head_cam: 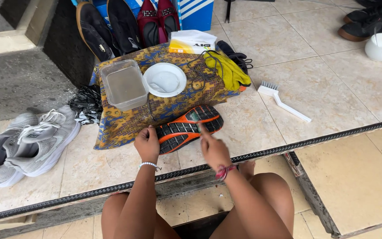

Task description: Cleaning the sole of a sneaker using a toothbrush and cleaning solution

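Packages: a white-and-yellow flat packet (191,42) lies at the far edge of the patterned cloth (124,124), just before a blue box with white stripes (196,13).

On the cloth: a clear rectangular tub (124,84) of murky water, touching a round white lid (165,79); yellow gloves (227,70) at the right end.

Shoe, sole up, black with orange tread (186,128), lies at the near edge of the cloth, partly on the tiled floor (323,88).

Left hand (147,144): fingers clenched on the shoe's heel end, wrist with a white bead bracelet. Right hand (213,148): forefinger stretched out, tip touching the sole's middle; the other fingers curled, grasping nothing visible.

Open tile lies right of the shoe up to the white brush (284,101). The dark step edge (266,152) runs just under both wrists. Grey sneakers (27,144) stand well left.
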